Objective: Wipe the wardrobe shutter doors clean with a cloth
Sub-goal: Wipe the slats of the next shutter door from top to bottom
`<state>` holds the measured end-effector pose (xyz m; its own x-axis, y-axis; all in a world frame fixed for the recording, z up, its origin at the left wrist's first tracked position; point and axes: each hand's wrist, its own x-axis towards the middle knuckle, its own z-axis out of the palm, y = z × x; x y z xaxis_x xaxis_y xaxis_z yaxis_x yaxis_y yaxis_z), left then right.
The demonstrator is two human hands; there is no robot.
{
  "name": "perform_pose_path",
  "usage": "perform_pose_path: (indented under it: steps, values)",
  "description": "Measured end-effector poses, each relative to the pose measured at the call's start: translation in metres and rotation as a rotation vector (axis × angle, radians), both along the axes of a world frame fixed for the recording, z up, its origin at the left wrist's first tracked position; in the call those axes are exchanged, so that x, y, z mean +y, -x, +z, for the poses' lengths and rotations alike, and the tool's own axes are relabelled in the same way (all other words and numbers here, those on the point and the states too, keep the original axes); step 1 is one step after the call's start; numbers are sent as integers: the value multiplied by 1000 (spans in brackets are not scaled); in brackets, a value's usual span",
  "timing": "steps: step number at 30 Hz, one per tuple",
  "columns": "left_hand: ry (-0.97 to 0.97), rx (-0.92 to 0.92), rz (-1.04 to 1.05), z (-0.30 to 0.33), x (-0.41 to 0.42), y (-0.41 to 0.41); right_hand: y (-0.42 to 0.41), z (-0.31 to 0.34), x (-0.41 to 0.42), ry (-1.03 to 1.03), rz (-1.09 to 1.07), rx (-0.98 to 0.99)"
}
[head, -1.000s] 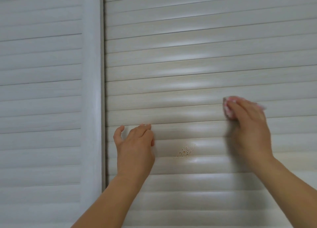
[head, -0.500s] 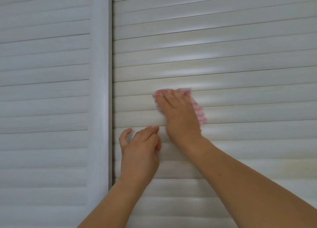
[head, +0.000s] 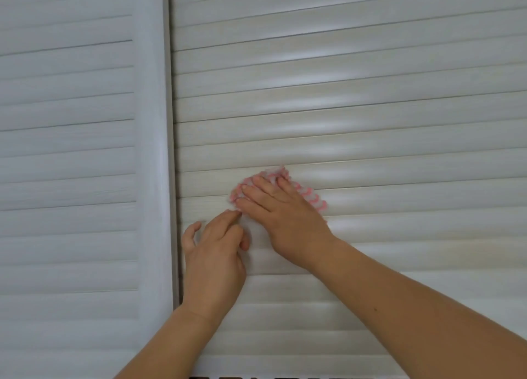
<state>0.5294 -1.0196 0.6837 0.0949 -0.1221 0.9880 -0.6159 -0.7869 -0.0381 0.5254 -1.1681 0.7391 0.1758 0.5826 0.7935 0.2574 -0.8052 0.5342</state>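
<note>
Two white slatted shutter doors fill the view: the right shutter door (head: 356, 99) and the left shutter door (head: 65, 150). My right hand (head: 282, 216) lies flat with straight fingers on a pink-and-white cloth (head: 309, 197), pressing it against a slat of the right door near its left edge. The cloth shows only around my fingers. My left hand (head: 214, 253) rests on the same door just below and left of the cloth, fingers loosely bent, its fingertips close to my right hand.
A vertical frame post (head: 151, 150) and a narrow dark gap (head: 172, 179) separate the two doors. The bottom edge of the right door (head: 299, 374) shows a dark strip beneath it.
My right hand swept the cloth leftwards along the slats from the door's right side to beside my left hand. The view shifted right and down. My left hand stayed on the door.
</note>
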Motion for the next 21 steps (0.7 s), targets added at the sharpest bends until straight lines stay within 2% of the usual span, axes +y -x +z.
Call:
perform_pose_path:
  steps: [4, 14, 19, 21]
  values:
    - [-26, 6, 38, 1, -8, 1, 13, -10, -40, -29, -30, 6]
    - [-1, 77, 26, 3, -11, 4, 54, -32, -130, -345, -93, -80]
    - [11, 100, 10, 6, -10, 7, 50, -49, -127, -579, -95, -209]
    - [-11, 91, 12, 7, -9, 8, 45, -57, -108, -603, -62, -211]
